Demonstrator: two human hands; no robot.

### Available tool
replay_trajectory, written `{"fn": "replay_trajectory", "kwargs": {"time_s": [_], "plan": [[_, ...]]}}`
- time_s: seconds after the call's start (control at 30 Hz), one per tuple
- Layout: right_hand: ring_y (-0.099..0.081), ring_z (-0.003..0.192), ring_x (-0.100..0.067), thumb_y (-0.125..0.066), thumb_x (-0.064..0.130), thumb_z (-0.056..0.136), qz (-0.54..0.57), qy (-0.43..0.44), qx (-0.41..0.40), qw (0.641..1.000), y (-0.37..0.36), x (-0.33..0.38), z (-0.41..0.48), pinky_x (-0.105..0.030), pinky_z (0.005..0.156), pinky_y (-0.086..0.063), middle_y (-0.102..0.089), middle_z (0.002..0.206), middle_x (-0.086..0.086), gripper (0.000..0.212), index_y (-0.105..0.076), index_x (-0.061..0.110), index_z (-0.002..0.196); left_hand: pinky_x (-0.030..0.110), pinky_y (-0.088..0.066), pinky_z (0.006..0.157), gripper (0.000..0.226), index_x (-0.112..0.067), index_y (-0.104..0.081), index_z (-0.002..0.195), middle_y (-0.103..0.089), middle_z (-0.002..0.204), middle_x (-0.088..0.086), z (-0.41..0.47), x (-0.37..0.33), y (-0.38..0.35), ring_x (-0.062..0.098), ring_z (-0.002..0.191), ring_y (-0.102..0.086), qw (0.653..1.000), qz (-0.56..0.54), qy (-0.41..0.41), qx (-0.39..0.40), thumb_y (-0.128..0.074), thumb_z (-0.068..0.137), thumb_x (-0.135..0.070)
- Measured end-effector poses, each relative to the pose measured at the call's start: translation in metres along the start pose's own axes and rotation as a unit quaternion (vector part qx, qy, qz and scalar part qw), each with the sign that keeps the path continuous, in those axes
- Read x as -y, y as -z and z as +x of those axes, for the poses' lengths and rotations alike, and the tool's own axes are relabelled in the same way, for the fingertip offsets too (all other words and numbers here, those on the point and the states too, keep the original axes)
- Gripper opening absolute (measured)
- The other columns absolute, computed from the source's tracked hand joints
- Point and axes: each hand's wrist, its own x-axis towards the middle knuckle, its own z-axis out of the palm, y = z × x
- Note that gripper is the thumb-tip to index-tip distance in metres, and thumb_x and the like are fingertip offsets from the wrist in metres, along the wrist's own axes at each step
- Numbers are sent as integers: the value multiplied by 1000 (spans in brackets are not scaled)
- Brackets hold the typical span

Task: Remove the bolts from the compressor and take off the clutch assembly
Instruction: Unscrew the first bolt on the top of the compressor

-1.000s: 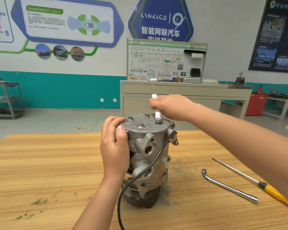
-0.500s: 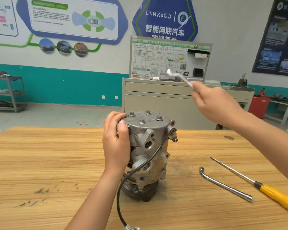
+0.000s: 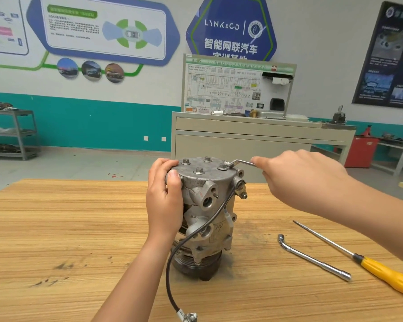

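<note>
Wooden surface [image 3: 68,228] is carrying the whole job, with the compressor [image 3: 209,205] standing upright near its middle, its dark clutch pulley [image 3: 196,266] facing down against the wood and its flat end plate facing up. The left hand [image 3: 164,201] is clasping the compressor's upper left side, fingers curling round the plate's rim and thumb lying on the body. The right hand [image 3: 298,180] is reaching in from the right and clenching the long arm of a bent socket wrench [image 3: 241,162], whose angled end is meeting the right-hand bolt [image 3: 222,166]; whether it is seating fully cannot be told. Well to the right of the compressor, a yellow-handled screwdriver [image 3: 349,252] and a second bent wrench [image 3: 312,260] are lying side by side, not touching. A black cable [image 3: 172,259] is running from the compressor's right side down across its front towards the near edge. Four bolts [image 3: 199,170] are sitting in the plate.
</note>
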Motion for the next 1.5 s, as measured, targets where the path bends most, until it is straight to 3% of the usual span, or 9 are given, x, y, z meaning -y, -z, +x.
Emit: {"fn": "replay_trajectory", "kwargs": {"time_s": [0.23, 0.47, 0.63, 0.77, 0.87, 0.97, 1.13, 1.33, 1.5], "plan": [[-34, 51, -11, -35, 18, 94, 6, 0, 7, 1000, 5, 2, -2, -24, 42, -29, -39, 63, 5, 37, -40, 31, 129, -8, -24, 77, 31, -21, -55, 104, -43, 111, -26, 1, 1, -1, -27, 102, -37, 1000, 8, -4, -3, -30, 87, -31], [-33, 48, -13, -37, 3, 89, -92, 33, 29, 995, 28, 18, -7, -25, 37, -23, -39, 63, 0, 47, -40, 18, 133, -7, -25, 78, 45, -20, -56, 105, -45, 112, -21, 0, 0, -2, -26, 103, -37, 1000, 4, -4, -10, -28, 82, -46], [-61, 87, -27, -36, -7, 87, -104, 58, 53, 991, 28, 38, -13, -27, 38, -20, -59, 105, -9, 63, -10, -1, 145, -7, -25, 80, 49, -22, -55, 104, -48, 117, -10, 0, 0, -1, -26, 103, -38, 1000, 11, -6, -5, -25, 78, -51], [-33, 40, -17, -40, 4, 90, -155, 25, -29, 987, 8, 21, -16, -22, 36, -16, -39, 55, -1, 55, -26, 6, 143, -7, -24, 79, 50, -22, -55, 104, -48, 118, -8, 1, 0, 1, -26, 104, -37, 1000, 14, -4, 5, -25, 78, -51], [-38, 35, -20, -54, 13, 84, -64, 34, -169, 983, -27, -5, -11, -20, 39, -21, -43, 47, -6, 34, -63, 0, 114, -7, -24, 79, 49, -22, -56, 104, -48, 119, -7, 1, 0, 0, -26, 104, -37, 1000, 13, -7, 4, -25, 78, -51], [-55, 52, -31, -60, 6, 86, 39, 53, -205, 977, -60, -19, 15, -35, 46, -45, -59, 61, -16, 18, -66, -5, 99, -6, -25, 79, 48, -23, -56, 104, -49, 118, -9, 1, 1, -1, -24, 104, -38, 1000, 7, -8, 0, -25, 78, -51], [-47, 125, -19, -41, 22, 99, 167, 98, -165, 967, -71, -3, 86, -38, 93, -45, -52, 135, -1, 35, -51, 15, 131, -6, -26, 79, 46, -26, -55, 103, -47, 114, -20, 1, 3, -1, -23, 105, -39, 1000, 4, -7, -4, -26, 78, -52], [-53, 118, -17, -40, 21, 99, 147, 206, -141, 957, -64, 17, 124, -36, 84, -50, -55, 131, 3, 32, -55, 20, 127, -5, -27, 79, 41, -32, -53, 101, -46, 114, -25, 2, 3, 2, -23, 105, -40, 1000, 14, -6, 6, -26, 77, -53], [-59, 90, -32, -37, 16, 99, 376, -47, -276, 883, -62, 3, 93, -35, 70, -42, -65, 97, -13, 26, -57, 3, 111, -6, -26, 78, 42, -31, -53, 100, -47, 113, -23, 1, -1, 3, -24, 103, -40, 1000, 20, -2, 9, -26, 77, -52]]}}
